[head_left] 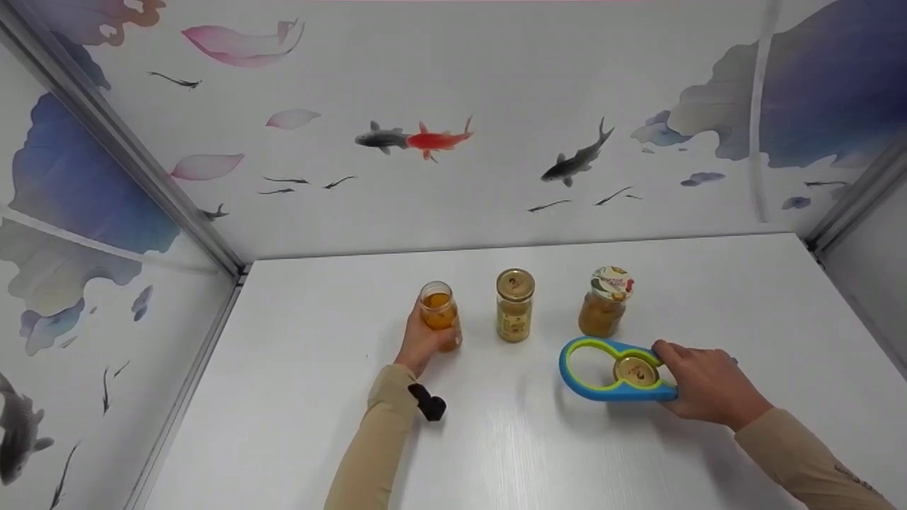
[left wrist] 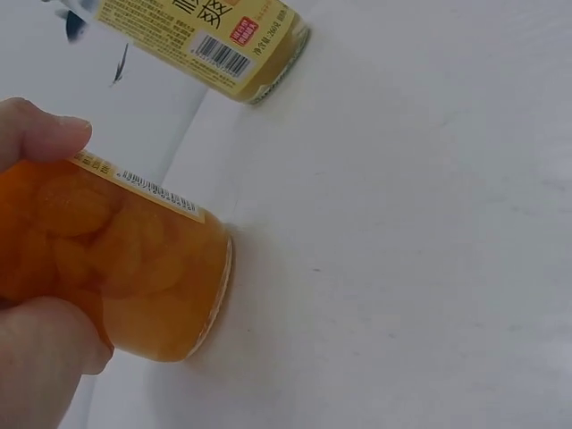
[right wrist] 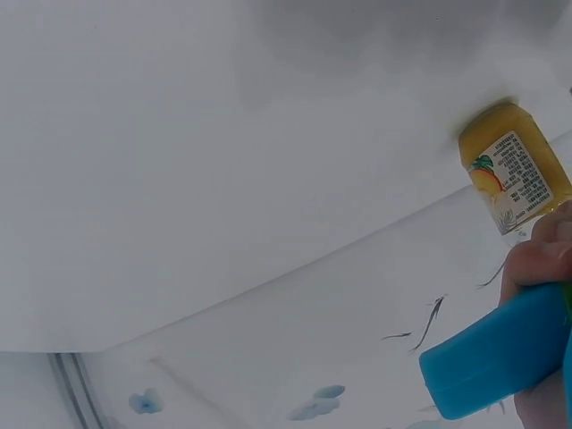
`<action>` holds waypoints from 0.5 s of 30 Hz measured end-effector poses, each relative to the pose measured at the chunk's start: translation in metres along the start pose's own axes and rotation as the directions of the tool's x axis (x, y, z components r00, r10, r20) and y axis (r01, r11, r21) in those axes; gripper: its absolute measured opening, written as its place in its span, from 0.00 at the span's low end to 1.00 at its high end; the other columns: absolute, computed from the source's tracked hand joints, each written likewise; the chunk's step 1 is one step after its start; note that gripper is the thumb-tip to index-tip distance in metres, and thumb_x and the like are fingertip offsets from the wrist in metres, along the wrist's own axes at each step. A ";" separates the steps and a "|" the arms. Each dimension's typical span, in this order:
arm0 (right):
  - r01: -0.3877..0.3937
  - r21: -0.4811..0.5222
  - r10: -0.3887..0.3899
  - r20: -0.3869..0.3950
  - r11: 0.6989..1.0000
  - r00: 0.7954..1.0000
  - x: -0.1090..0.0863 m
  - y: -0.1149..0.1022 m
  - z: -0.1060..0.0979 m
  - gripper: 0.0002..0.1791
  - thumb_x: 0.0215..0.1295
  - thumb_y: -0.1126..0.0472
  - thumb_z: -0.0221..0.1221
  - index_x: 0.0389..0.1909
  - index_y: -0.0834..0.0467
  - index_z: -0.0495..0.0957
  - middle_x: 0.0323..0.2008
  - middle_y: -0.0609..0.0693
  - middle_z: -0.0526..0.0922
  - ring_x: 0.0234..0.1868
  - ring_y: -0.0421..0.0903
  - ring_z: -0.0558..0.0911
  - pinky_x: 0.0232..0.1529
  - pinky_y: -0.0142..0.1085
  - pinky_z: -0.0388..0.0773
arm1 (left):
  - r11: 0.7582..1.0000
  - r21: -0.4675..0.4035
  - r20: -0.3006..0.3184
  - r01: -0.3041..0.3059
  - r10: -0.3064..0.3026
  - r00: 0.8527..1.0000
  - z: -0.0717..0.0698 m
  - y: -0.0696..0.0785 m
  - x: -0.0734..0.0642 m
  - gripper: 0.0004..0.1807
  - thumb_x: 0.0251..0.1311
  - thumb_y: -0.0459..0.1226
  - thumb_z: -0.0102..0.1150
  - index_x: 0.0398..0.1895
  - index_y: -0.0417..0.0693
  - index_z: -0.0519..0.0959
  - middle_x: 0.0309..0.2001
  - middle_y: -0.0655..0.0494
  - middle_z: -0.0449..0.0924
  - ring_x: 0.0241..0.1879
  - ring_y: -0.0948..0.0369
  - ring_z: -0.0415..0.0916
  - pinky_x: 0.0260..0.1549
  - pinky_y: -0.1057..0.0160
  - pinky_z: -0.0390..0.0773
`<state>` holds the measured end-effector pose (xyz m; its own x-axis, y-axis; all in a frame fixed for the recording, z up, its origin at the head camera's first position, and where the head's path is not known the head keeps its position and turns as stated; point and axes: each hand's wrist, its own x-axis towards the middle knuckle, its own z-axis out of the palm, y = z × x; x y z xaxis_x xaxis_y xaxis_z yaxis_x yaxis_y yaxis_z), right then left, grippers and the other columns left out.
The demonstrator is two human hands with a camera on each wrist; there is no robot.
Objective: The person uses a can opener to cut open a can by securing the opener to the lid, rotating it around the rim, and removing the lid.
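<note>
My left hand [head_left: 419, 346] grips a lidless glass jar [head_left: 439, 312] of orange fruit pieces, thumb and fingers round its sides. The left wrist view shows the pieces through the glass of this fruit jar [left wrist: 147, 268], whose base is at or near the white table. In my right hand [head_left: 716, 386] is a blue and lime-green jar opener [head_left: 581, 386], held by its handle end. A gold lid [head_left: 636, 371] sits within the opener's smaller ring. The right wrist view catches only the blue handle end [right wrist: 492, 357] and some fingers.
Right of the fruit jar stands a closed jar with a gold lid and yellow label [head_left: 514, 312]. Farther right is a squarer jar with a patterned lid [head_left: 602, 312], just behind the opener. Printed panels [head_left: 425, 212] enclose the white table [head_left: 510, 453] at the back and sides.
</note>
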<state>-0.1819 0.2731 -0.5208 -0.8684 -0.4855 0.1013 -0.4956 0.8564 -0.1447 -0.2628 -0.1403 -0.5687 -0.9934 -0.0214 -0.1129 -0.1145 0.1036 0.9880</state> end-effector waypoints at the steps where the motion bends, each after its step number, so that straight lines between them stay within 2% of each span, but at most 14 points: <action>1: 0.007 -0.003 -0.007 -0.007 1.000 1.000 0.000 0.000 0.000 0.31 0.36 0.57 0.76 0.40 0.59 0.71 0.34 0.55 0.84 0.23 0.48 0.79 0.26 0.46 0.81 | 1.000 -0.005 -0.002 -0.011 0.011 1.000 0.001 -0.001 0.001 0.44 0.44 0.23 0.67 0.68 0.45 0.60 0.61 0.47 0.69 0.61 0.49 0.65 0.64 0.47 0.61; 5: 0.026 -0.015 -0.026 -0.030 1.000 0.999 -0.001 0.000 0.001 0.31 0.35 0.56 0.76 0.41 0.60 0.71 0.34 0.55 0.84 0.24 0.49 0.81 0.27 0.47 0.81 | 1.000 -0.008 -0.021 -0.029 0.029 0.999 0.003 -0.002 0.002 0.43 0.47 0.25 0.69 0.66 0.47 0.59 0.61 0.48 0.67 0.62 0.50 0.64 0.64 0.48 0.61; 11: 0.007 -0.014 -0.006 0.005 1.000 1.000 -0.003 -0.002 0.002 0.32 0.36 0.56 0.77 0.42 0.60 0.71 0.36 0.56 0.84 0.24 0.50 0.81 0.28 0.47 0.81 | 0.999 0.001 -0.052 -0.043 0.043 0.998 0.005 -0.004 0.001 0.46 0.49 0.28 0.71 0.68 0.54 0.53 0.64 0.49 0.64 0.64 0.50 0.61 0.66 0.48 0.57; 15: 0.003 -0.013 -0.003 0.018 1.000 1.000 -0.003 -0.002 0.003 0.32 0.36 0.56 0.77 0.41 0.59 0.71 0.36 0.56 0.84 0.26 0.51 0.82 0.29 0.48 0.82 | 0.999 0.006 -0.048 -0.043 0.044 0.998 0.003 -0.007 0.000 0.48 0.49 0.30 0.72 0.69 0.56 0.51 0.65 0.48 0.62 0.64 0.50 0.60 0.66 0.48 0.56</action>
<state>-0.1779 0.2722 -0.5235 -0.8673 -0.4906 0.0843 -0.4978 0.8573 -0.1312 -0.2617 -0.1378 -0.5757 -0.9959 -0.0641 -0.0645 -0.0714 0.1107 0.9913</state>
